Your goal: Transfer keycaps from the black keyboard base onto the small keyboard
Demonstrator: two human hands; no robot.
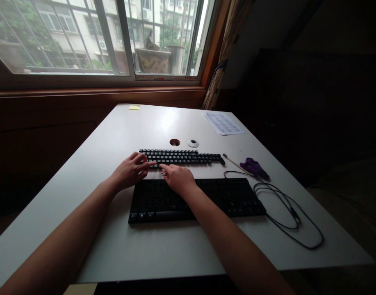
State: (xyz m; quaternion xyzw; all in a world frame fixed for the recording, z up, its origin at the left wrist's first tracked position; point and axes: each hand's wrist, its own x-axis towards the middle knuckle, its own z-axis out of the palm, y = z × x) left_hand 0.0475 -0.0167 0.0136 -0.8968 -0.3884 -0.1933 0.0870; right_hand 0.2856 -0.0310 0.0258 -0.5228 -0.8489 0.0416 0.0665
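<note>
Rows of loose black keycaps are lined up on the white table, behind a black keyboard. The keyboard's front row carries a few keycaps and a long space bar; much of its upper area looks bare and dark. My left hand is at the left end of the keycap rows, fingers apart, index finger pointing right over the front row. Beside it, my right hand reaches over the keyboard, its index finger stretched to the front-row keycaps. A ring shows on it; its lower fingers are mostly hidden.
A dark cable lies coiled at the right, near a purple cloth and a thin stick. Behind the keycaps are a round table hole and a white ring-shaped cover. Printed paper and a yellow note lie farther back.
</note>
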